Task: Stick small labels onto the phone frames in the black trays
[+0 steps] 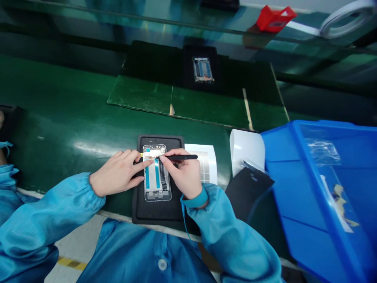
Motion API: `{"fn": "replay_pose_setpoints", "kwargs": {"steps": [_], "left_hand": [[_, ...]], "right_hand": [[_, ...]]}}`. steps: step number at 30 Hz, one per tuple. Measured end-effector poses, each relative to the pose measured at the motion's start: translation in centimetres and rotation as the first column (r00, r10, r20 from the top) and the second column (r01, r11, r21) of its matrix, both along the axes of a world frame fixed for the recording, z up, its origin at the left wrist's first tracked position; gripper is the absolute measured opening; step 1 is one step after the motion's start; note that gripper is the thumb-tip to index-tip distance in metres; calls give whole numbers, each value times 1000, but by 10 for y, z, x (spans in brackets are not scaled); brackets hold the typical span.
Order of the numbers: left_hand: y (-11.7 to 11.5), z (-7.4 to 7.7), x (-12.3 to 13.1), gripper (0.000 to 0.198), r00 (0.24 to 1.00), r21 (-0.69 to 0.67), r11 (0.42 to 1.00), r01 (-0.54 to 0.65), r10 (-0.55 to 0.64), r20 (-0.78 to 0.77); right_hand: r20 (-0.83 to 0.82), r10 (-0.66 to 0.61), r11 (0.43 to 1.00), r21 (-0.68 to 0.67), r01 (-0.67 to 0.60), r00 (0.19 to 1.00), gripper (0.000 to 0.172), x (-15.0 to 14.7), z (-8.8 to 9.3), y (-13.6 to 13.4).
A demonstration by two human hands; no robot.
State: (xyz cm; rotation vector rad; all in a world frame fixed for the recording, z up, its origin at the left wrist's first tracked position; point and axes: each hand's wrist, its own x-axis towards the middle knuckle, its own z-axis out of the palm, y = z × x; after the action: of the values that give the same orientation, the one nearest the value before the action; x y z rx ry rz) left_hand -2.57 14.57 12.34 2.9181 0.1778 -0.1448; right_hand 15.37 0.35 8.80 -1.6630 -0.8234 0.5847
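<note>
An opened smartphone (152, 173), its circuit board and blue strips exposed, lies in a black tray (156, 214) in front of me. My left hand (119, 173) reaches in from the left with fingers apart. Its index finger rests on the phone just below the circuit board, and its thumb is by the phone's left edge. A small yellow tab (141, 155) sticks out beside its other fingers. Between thumb and fingers, my right hand (185, 173) grips a slim black pen-shaped tool (184, 157). The tool's tip is at the circuit board; whether it touches is too small to tell.
Right of the tray lies a printed sheet (209, 163). Beyond it are a curled white sheet (246, 149), a black flat piece (250, 188) and a large blue bin (303, 204). Another opened phone (202, 70) sits farther back, below a red holder (275, 19). At left, a co-worker's sleeve (8, 181) shows.
</note>
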Motion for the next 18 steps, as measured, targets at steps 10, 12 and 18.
{"fn": "replay_pose_setpoints", "kwargs": {"steps": [10, 12, 18], "left_hand": [[-10, 4, -6, 33, 997, 107, 993, -51, 45, 59], [-16, 6, -5, 33, 994, 103, 990, -96, 90, 62], [-35, 5, 6, 28, 801, 95, 812, -575, 583, -139]], "right_hand": [[8, 9, 999, 38, -9, 1000, 18, 0, -1, 2], [-5, 2, 998, 57, -2, 1000, 19, 0, -1, 3], [-159, -26, 984, 170, 54, 987, 23, 3, 0, 6]]}}
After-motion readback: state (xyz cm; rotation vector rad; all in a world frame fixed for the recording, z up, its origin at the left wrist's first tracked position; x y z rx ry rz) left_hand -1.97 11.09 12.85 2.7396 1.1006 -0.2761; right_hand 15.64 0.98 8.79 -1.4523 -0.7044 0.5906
